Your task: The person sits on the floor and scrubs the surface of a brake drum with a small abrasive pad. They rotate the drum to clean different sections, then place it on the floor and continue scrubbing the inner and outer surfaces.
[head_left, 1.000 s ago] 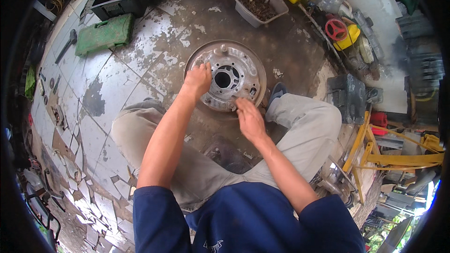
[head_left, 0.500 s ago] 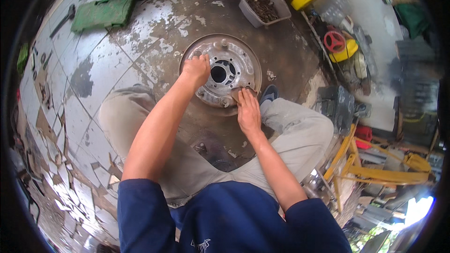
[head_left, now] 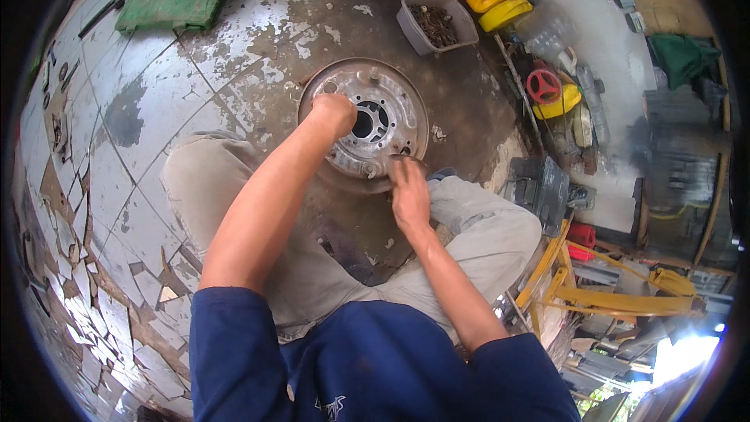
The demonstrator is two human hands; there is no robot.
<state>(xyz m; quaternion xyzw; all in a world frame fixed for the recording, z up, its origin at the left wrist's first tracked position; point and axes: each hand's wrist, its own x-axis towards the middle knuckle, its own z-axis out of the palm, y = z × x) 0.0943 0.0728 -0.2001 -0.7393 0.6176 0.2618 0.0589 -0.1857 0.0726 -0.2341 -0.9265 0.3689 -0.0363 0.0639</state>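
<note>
Between my bent knees lies a round metal plate (head_left: 397, 84), worn and brownish grey, with a dark hole in its middle and several smaller holes and studs around it. It looks like a brake backing plate. My left hand (head_left: 334, 115) is closed at the plate's left side, its fingertips hidden from view. At the near right rim is my right hand (head_left: 409, 191), slightly blurred, with its fingers over a thin flat brown piece (head_left: 412, 161) against the plate. What that piece is made of I cannot tell.
A grey bin (head_left: 439, 25) of small metal parts stands beyond the plate. To the far left lie a green case (head_left: 173, 5) and a hammer-like tool (head_left: 104, 12). Red and yellow containers (head_left: 500, 6) line the wall. A dark box (head_left: 539, 186) and yellow frame (head_left: 617, 298) sit at right.
My right hand has drawn slightly nearer to me with the brown piece, which now tilts at the rim. My left hand stays at the plate's left side. The whole view has shifted a little.
</note>
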